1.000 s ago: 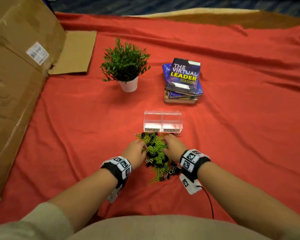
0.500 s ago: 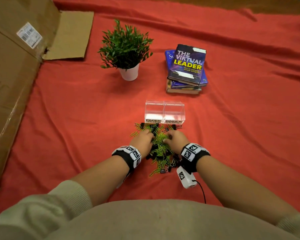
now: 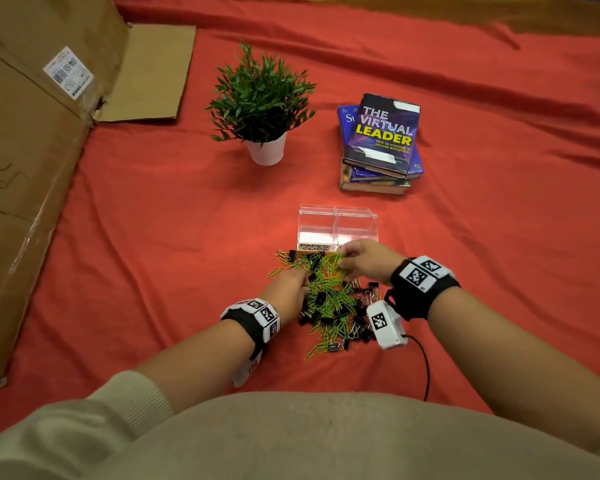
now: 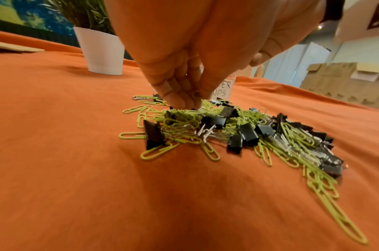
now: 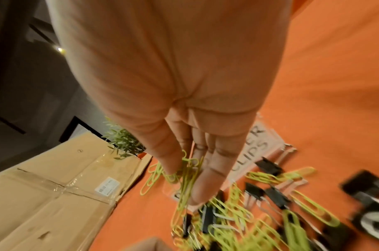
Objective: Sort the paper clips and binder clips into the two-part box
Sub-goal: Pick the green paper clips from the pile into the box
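A mixed pile of green paper clips and black binder clips lies on the red cloth, just in front of the clear two-part box. The box's left half is labelled PAPER CLIPS. My right hand hovers at the pile's far right corner, close to the box front. It pinches a hanging bunch of green paper clips. My left hand has its fingertips bunched together, dipped into the pile's left edge. They pinch a dark binder clip, mostly hidden beneath them.
A potted green plant and a stack of books stand behind the box. A big cardboard carton lines the left side. A cable trails from my right wrist.
My right hand has lifted from the pile toward the box, carrying a bunch of green paper clips. My left hand stays at the pile's left edge.
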`<action>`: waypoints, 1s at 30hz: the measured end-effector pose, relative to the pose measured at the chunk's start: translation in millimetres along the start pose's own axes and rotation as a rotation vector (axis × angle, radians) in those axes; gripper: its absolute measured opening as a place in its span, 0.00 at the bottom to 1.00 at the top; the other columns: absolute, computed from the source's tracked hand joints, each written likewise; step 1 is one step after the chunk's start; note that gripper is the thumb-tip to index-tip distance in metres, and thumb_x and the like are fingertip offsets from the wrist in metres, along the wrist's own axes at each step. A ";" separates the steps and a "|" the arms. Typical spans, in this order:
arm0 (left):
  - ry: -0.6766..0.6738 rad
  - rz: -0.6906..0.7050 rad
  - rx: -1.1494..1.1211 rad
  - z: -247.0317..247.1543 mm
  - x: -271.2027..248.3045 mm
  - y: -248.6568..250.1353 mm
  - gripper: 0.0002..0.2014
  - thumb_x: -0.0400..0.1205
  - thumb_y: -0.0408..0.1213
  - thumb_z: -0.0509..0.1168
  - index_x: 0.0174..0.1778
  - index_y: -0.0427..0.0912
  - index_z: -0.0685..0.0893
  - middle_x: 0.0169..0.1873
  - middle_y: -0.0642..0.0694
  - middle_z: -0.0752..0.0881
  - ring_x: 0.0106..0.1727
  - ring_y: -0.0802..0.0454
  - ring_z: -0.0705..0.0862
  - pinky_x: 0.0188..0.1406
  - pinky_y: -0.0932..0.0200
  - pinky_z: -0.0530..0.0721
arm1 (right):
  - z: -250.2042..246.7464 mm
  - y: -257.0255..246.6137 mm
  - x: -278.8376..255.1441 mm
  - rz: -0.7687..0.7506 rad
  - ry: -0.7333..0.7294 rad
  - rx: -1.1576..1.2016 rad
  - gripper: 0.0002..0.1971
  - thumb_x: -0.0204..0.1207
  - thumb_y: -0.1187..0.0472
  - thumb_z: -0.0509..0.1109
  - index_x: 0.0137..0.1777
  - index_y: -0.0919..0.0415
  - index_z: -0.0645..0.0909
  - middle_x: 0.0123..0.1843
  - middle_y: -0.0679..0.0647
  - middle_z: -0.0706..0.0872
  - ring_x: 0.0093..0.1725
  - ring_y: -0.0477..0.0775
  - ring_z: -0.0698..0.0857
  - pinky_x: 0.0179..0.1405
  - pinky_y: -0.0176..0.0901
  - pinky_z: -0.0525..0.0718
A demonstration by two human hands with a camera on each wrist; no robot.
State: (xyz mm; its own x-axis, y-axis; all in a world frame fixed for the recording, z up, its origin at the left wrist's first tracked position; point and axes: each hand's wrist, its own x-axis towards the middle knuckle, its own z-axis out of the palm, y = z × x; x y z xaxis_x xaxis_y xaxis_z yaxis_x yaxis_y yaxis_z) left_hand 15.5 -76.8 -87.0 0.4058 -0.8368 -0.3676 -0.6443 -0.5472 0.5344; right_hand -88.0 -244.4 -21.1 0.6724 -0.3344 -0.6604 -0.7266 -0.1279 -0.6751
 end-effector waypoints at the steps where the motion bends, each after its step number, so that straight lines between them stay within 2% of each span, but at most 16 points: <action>1: 0.002 -0.015 -0.033 -1.1 -0.9 -1.2 0.03 0.83 0.35 0.60 0.49 0.41 0.78 0.49 0.44 0.83 0.51 0.45 0.81 0.50 0.52 0.79 | -2.9 -7.2 4.3 -0.018 0.017 0.001 0.08 0.80 0.68 0.65 0.56 0.69 0.80 0.47 0.60 0.87 0.39 0.52 0.85 0.49 0.49 0.87; 4: 0.009 -0.041 -0.096 -7.6 -3.7 -3.8 0.04 0.84 0.35 0.60 0.51 0.40 0.79 0.49 0.43 0.84 0.49 0.46 0.81 0.46 0.57 0.77 | -7.4 -26.4 24.0 -0.034 0.126 -0.036 0.06 0.79 0.69 0.65 0.54 0.66 0.80 0.43 0.57 0.86 0.37 0.51 0.84 0.37 0.42 0.86; 7: 0.021 -0.039 -0.112 -17.9 -2.8 -3.1 0.06 0.84 0.35 0.60 0.53 0.40 0.80 0.49 0.42 0.85 0.44 0.50 0.79 0.43 0.60 0.76 | -4.1 -38.2 45.1 -0.029 0.270 -0.167 0.07 0.78 0.70 0.65 0.53 0.69 0.81 0.44 0.62 0.86 0.40 0.57 0.84 0.45 0.51 0.86; 10: 0.047 -0.038 -0.125 -31.6 4.7 0.9 0.07 0.84 0.35 0.60 0.55 0.40 0.81 0.47 0.44 0.85 0.41 0.52 0.80 0.41 0.59 0.77 | 3.7 -42.2 56.0 -0.020 0.343 -0.267 0.09 0.78 0.69 0.64 0.57 0.67 0.81 0.49 0.62 0.87 0.42 0.57 0.86 0.41 0.46 0.84; 12: 0.081 -0.040 -0.139 -43.0 14.0 5.7 0.08 0.84 0.35 0.61 0.56 0.41 0.82 0.48 0.45 0.85 0.41 0.52 0.82 0.42 0.58 0.81 | 8.1 -40.4 57.9 -0.031 0.354 -0.288 0.13 0.79 0.70 0.63 0.61 0.64 0.81 0.56 0.60 0.87 0.52 0.58 0.87 0.49 0.46 0.85; 14: 0.123 -0.032 -0.138 -54.5 25.8 11.9 0.09 0.84 0.35 0.61 0.57 0.42 0.83 0.51 0.48 0.84 0.46 0.52 0.83 0.46 0.59 0.83 | 11.5 -35.6 54.5 -0.057 0.366 -0.272 0.15 0.79 0.71 0.61 0.64 0.62 0.79 0.60 0.58 0.85 0.56 0.57 0.85 0.55 0.47 0.86; 15: 0.144 -0.023 -0.128 -60.0 32.7 15.0 0.09 0.84 0.35 0.60 0.57 0.42 0.83 0.51 0.49 0.83 0.47 0.53 0.82 0.47 0.61 0.81 | 13.3 -31.7 50.5 -0.076 0.386 -0.253 0.16 0.79 0.71 0.60 0.64 0.61 0.79 0.60 0.57 0.85 0.55 0.55 0.85 0.54 0.46 0.86; 17: 0.182 0.004 -0.104 -69.3 46.6 20.8 0.09 0.84 0.34 0.60 0.56 0.41 0.84 0.51 0.50 0.81 0.47 0.54 0.80 0.46 0.65 0.79 | 17.4 -20.9 40.4 -0.107 0.426 -0.190 0.16 0.79 0.72 0.60 0.63 0.60 0.80 0.58 0.56 0.86 0.47 0.50 0.84 0.42 0.39 0.84; 18: 0.190 0.010 -0.090 -73.1 53.1 23.2 0.09 0.84 0.33 0.60 0.55 0.40 0.84 0.51 0.48 0.82 0.46 0.53 0.80 0.45 0.65 0.79 | 20.7 -14.9 35.1 -0.117 0.427 -0.164 0.15 0.79 0.72 0.60 0.61 0.60 0.81 0.57 0.56 0.86 0.43 0.49 0.83 0.37 0.38 0.84; 19: 0.188 0.013 -0.075 -75.1 59.0 24.6 0.08 0.84 0.33 0.61 0.54 0.40 0.85 0.52 0.46 0.84 0.47 0.51 0.81 0.47 0.62 0.81 | 24.9 -9.3 29.3 -0.125 0.420 -0.149 0.14 0.79 0.72 0.60 0.60 0.60 0.82 0.56 0.56 0.87 0.42 0.49 0.84 0.37 0.40 0.86; 21: 0.157 0.008 -0.049 -75.8 67.4 27.4 0.09 0.84 0.33 0.61 0.54 0.38 0.85 0.54 0.41 0.85 0.52 0.47 0.83 0.53 0.56 0.82 | 33.9 1.9 20.8 -0.126 0.396 -0.156 0.13 0.79 0.71 0.61 0.58 0.60 0.83 0.57 0.55 0.87 0.47 0.51 0.87 0.47 0.46 0.89; 23: 0.140 0.010 -0.050 -72.6 67.9 29.9 0.10 0.83 0.32 0.61 0.56 0.37 0.85 0.56 0.41 0.84 0.55 0.46 0.84 0.58 0.55 0.82 | 42.6 13.0 16.5 -0.116 0.356 -0.192 0.13 0.79 0.71 0.61 0.58 0.61 0.84 0.58 0.55 0.87 0.50 0.51 0.86 0.52 0.44 0.88; 25: 0.161 0.030 -0.066 -67.0 60.5 30.9 0.11 0.83 0.33 0.62 0.60 0.39 0.83 0.59 0.44 0.82 0.57 0.48 0.82 0.62 0.56 0.81 | 49.2 23.8 15.9 -0.106 0.316 -0.258 0.14 0.79 0.71 0.62 0.58 0.60 0.84 0.58 0.55 0.87 0.48 0.51 0.86 0.49 0.42 0.87; 27: 0.195 0.048 -0.068 -58.3 47.2 28.4 0.11 0.82 0.34 0.63 0.60 0.41 0.82 0.57 0.47 0.79 0.54 0.51 0.81 0.59 0.59 0.80 | 54.9 32.3 15.7 -0.115 0.299 -0.329 0.14 0.78 0.69 0.63 0.60 0.60 0.83 0.59 0.55 0.85 0.44 0.49 0.83 0.41 0.33 0.84; 28: 0.204 0.050 -0.064 -53.1 39.7 25.7 0.09 0.82 0.34 0.63 0.57 0.42 0.82 0.54 0.49 0.78 0.50 0.52 0.81 0.55 0.61 0.81 | 57.9 36.0 16.1 -0.132 0.302 -0.369 0.14 0.77 0.69 0.64 0.61 0.61 0.82 0.60 0.56 0.82 0.45 0.49 0.81 0.43 0.32 0.83; 30: 0.184 0.040 -0.048 -41.7 25.2 17.6 0.05 0.81 0.32 0.63 0.51 0.42 0.82 0.49 0.51 0.77 0.46 0.53 0.79 0.51 0.61 0.81 | 63.5 41.4 17.9 -0.158 0.305 -0.484 0.17 0.76 0.67 0.66 0.65 0.62 0.79 0.63 0.57 0.77 0.56 0.52 0.80 0.60 0.41 0.82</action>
State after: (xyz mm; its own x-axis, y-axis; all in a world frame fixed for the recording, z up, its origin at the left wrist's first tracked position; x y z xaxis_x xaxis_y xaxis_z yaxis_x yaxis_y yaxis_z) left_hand 41.4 -108.4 -55.1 0.4955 -0.8448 -0.2023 -0.6325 -0.5104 0.5826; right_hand -97.1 -196.4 -81.7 0.7590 -0.5207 -0.3909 -0.6507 -0.5852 -0.4839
